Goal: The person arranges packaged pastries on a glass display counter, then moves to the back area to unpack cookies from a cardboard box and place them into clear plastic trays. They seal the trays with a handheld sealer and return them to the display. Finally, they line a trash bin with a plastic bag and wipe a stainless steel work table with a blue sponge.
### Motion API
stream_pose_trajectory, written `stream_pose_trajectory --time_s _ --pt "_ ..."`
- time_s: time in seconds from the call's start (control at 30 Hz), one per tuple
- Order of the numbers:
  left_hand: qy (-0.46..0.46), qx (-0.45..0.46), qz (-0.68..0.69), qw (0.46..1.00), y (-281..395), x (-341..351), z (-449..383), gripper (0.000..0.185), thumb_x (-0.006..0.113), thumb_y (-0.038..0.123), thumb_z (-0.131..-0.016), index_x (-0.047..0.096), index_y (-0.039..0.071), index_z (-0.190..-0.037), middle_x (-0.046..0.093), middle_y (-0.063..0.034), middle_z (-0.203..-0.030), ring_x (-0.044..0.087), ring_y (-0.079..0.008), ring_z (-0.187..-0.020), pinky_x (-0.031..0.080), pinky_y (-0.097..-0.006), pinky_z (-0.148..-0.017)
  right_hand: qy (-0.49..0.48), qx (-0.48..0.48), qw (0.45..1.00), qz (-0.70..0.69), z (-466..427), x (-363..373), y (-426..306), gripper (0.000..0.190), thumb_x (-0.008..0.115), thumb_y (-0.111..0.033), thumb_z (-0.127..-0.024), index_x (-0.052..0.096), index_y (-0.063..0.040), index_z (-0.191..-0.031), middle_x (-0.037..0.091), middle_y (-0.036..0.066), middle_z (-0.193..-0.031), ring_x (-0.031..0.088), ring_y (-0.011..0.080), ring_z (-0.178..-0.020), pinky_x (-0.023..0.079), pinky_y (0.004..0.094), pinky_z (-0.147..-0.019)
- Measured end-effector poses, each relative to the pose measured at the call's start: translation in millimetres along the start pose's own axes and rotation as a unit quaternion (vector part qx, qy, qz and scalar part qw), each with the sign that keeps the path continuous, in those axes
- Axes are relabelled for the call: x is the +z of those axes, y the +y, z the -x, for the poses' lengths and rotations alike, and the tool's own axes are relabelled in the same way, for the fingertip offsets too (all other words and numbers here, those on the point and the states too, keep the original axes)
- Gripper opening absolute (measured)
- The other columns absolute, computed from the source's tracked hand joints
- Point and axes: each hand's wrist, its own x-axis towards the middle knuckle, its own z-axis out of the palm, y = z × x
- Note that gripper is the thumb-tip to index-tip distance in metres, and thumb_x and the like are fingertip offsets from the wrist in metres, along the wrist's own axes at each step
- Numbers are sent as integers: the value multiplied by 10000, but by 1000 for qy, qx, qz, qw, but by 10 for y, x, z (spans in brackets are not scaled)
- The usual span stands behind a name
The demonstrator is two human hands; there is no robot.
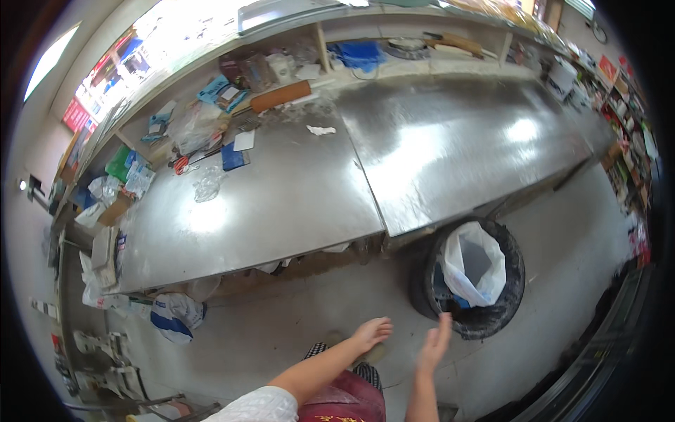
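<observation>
My left hand (373,335) hangs over the floor in front of my body, fingers loosely curled, with nothing visible in it. To its right, my right hand (436,343) is held up with fingers extended and nothing in it. Its fingertips appear close to the near rim of a large black tub (512,303), though I cannot tell whether they touch. Inside the tub a white sack (452,258) stands with its mouth open, and a bit of blue shows below it. Beyond my hands is a metal-topped worktable (285,211).
On the table lie an orange-brown rolling pin (282,96), a crumpled clear plastic bag (209,183), a blue packet (234,157) and a white scrap (321,130). A white-and-blue sack (176,316) sits on the floor below the table's left end. Crowded shelves (627,126) stand at right.
</observation>
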Motion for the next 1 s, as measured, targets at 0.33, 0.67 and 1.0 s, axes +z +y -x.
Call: stream_pose_trajectory --time_s 0.33,0.67,1.0 --pt "-47 303 -181 935 2669 -309 586 384 586 229 -877 533 45 -1210 573 -76 -1136 535 -161 -1049 421 -308 -913 -88 105 951 277 -971 579 673 433 508 -359 -898 569 -37 -1182 593 131 -1181 502 315 -1169 45 580 -1079" --pt "518 361 -393 668 5810 -3574 98 320 632 244 -765 648 104 -1053 606 -146 -1055 557 -314 -993 452 -412 -831 3 166 986 30 -971 2267 -259 131 584 -131 -873 629 -8 -864 573 21 -683 539 84 -570 441 224 -546" --pt "461 250 -678 515 6302 -3126 236 643 521 450 -843 438 32 -1326 192 -106 -1497 108 -341 -1386 171 -607 -1044 -89 113 988 55 -1272 3063 -1461 175 590 -132 -871 628 17 -954 641 45 -815 618 104 -764 476 241 -715"
